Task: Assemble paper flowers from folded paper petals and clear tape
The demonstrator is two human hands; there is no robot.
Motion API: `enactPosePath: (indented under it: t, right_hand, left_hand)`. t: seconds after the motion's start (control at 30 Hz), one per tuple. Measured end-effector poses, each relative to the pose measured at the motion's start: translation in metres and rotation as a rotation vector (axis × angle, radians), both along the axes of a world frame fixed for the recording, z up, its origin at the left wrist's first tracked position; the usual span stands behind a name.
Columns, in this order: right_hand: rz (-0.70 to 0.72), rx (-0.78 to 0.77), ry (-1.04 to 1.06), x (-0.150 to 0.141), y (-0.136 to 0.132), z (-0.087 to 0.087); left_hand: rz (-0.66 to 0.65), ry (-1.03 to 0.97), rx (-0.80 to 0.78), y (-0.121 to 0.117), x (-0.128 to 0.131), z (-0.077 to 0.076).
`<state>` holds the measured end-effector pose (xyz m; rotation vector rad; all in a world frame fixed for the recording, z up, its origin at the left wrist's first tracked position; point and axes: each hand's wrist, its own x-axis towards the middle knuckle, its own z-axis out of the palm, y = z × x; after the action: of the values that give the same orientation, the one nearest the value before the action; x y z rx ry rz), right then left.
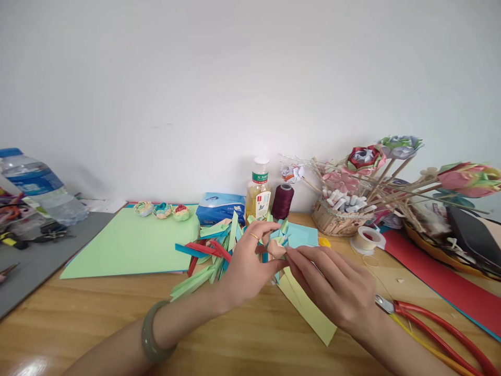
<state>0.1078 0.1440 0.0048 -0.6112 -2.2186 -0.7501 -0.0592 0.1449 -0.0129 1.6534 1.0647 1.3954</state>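
Note:
Between my hands is a small folded paper flower (277,248), with a pale peach piece facing me and blue and green parts behind it. My left hand (250,261) curls its thumb and fingers around the flower from the left. From the right, the fingertips of my right hand (332,282) pinch at the peach paper's edge. Behind and left of my left hand lies a heap of folded paper strips (207,256) in green, blue and red. A yellow paper sheet (307,308) lies below my hands, partly covered by the right one.
Three paper flowers (162,210) sit on green sheets (129,245) at left. A tissue pack (221,208), a drink bottle (259,190) and a thread spool (283,201) stand behind. Red-handled scissors (434,324) lie right, near a basket (338,222) of paper flowers on sticks.

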Motion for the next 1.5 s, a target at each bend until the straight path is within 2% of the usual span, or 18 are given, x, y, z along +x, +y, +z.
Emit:
enactPosePath:
  t: [0.2,0.53,0.77,0.87,1.1,1.33,1.43,1.5]
  right_hand:
    - [0.026,-0.219,0.308,-0.003,0.007,0.004]
    - [0.054,-0.176,0.203,-0.004,0.004,0.003]
    - [0.062,-0.272,0.269,-0.006,0.006,0.006]
    - [0.053,-0.202,0.216,-0.004,0.005,0.006]
    - [0.093,0.087,0.021,0.002,0.000,0.012]
    - [0.179,0.102,-0.008,0.003,-0.004,0.015]
    - [0.256,0.091,-0.012,0.003,-0.003,0.015]
    - [0.237,0.049,0.045,0.002,-0.001,0.015]
  left_hand:
    - [-0.022,-0.113,0.019,-0.002,-0.001,0.003]
    - [0.008,-0.084,0.088,-0.003,0.000,0.000]
    - [-0.001,-0.101,0.162,-0.004,0.000,-0.001]
    - [0.010,-0.115,0.169,-0.004,0.000,-0.001]
    - [0.029,-0.160,0.100,-0.007,0.004,-0.002]
    - [0.013,-0.187,0.021,-0.009,0.006,-0.002]
    - [0.035,-0.228,0.055,-0.006,0.005,-0.003]
    - [0.033,-0.240,0.110,-0.004,0.004,-0.004]
